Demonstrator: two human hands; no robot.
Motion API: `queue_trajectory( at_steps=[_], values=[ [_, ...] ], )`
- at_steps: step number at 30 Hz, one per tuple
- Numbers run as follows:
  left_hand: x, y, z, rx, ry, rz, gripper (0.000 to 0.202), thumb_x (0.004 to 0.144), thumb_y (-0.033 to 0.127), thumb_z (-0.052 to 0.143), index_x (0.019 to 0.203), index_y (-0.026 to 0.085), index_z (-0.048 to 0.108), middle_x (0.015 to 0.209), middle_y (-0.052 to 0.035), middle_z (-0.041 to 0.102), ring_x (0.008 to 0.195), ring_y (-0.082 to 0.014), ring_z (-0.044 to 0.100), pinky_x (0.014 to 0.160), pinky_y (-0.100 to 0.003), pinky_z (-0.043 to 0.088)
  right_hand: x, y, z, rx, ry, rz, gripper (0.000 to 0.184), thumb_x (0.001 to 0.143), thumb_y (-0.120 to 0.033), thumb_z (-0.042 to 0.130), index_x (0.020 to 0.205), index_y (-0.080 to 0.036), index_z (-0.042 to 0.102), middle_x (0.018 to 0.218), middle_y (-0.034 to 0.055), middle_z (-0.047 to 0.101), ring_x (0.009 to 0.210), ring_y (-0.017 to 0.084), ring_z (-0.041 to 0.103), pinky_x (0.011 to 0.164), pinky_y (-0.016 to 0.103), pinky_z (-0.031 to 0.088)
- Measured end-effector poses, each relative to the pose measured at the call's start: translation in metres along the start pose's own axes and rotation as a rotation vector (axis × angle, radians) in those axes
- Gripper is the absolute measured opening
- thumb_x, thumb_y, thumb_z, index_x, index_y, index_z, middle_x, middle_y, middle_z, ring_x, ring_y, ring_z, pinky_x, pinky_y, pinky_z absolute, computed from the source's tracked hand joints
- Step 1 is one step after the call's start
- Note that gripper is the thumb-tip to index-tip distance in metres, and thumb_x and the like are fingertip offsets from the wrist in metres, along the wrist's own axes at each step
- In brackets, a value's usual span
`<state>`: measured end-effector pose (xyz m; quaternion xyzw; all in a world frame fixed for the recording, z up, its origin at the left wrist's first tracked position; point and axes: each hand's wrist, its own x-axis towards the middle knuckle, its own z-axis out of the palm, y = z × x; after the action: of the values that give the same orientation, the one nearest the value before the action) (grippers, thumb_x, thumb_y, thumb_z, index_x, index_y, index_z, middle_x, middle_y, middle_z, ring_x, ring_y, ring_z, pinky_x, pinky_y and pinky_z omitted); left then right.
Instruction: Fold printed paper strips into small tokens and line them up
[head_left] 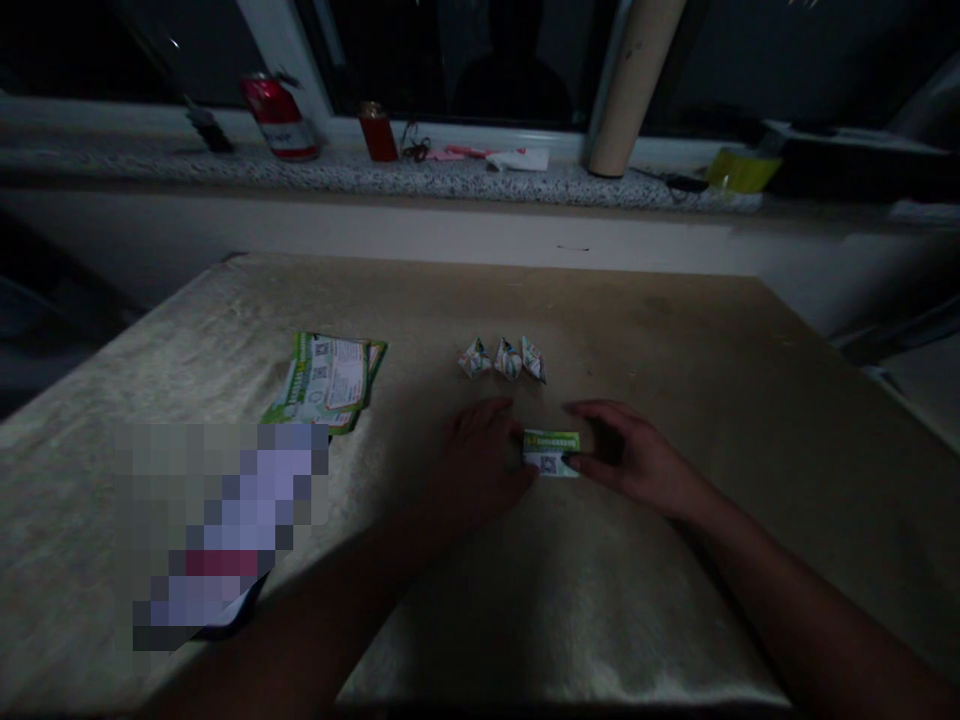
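Observation:
A small folded green-and-white paper strip lies on the tan table between my two hands. My left hand rests on the table at the strip's left end, fingers curled and pressing on it. My right hand holds the strip's right end with its fingertips pinched on the edge. Just beyond the hands, three small folded paper pieces sit in a row.
A stack of green-and-white printed leaflets lies at the left of the table. A blurred-out object sits near the front left. On the window sill behind stand a red can, a small red container and a cardboard tube.

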<state>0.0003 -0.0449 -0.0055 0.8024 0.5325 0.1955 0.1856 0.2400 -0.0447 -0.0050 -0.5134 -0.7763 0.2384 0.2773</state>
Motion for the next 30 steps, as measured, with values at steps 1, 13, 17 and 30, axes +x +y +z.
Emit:
queue_trajectory(
  at_steps=[1,13,17,30],
  values=[
    [0.001,0.000,-0.001,-0.025,0.000,0.007,0.032,0.077,0.030,0.072,0.107,0.021,0.064,0.144,-0.0105,0.051,0.136,-0.0287,0.043,0.115,-0.046,0.030,0.001,-0.003,0.001,0.032,-0.008,-0.007,0.047,0.080,-0.031,0.074,0.124,-0.024,0.061,0.121,0.0091,0.067,0.111,0.026,0.064,0.098,0.043,0.049],
    [-0.001,-0.008,-0.014,-0.061,-0.147,0.346,0.017,0.082,0.010,0.062,0.093,0.021,0.068,0.098,-0.0013,0.072,0.099,-0.0191,0.061,0.099,-0.035,0.040,0.004,-0.012,0.000,0.120,-0.037,-0.174,0.014,0.096,-0.029,0.058,0.098,-0.023,0.071,0.096,0.0050,0.074,0.093,0.020,0.068,0.088,0.036,0.051],
    [-0.005,-0.008,-0.022,0.034,-0.201,0.479,0.020,0.085,0.010,0.059,0.099,0.020,0.069,0.105,-0.0022,0.071,0.102,-0.0200,0.059,0.100,-0.037,0.037,0.005,-0.007,0.006,-0.065,-0.054,-0.238,0.013,0.089,-0.030,0.071,0.100,-0.024,0.071,0.101,0.0050,0.073,0.099,0.022,0.066,0.093,0.040,0.047],
    [0.004,-0.001,-0.012,-0.051,-0.140,0.246,0.009,0.090,0.024,0.063,0.092,0.017,0.069,0.094,-0.0042,0.068,0.095,-0.0202,0.059,0.091,-0.034,0.043,0.004,-0.009,0.021,-0.172,-0.008,-0.152,0.022,0.083,-0.042,0.077,0.097,-0.025,0.072,0.100,0.0053,0.070,0.099,0.025,0.062,0.091,0.042,0.043]
  ],
)
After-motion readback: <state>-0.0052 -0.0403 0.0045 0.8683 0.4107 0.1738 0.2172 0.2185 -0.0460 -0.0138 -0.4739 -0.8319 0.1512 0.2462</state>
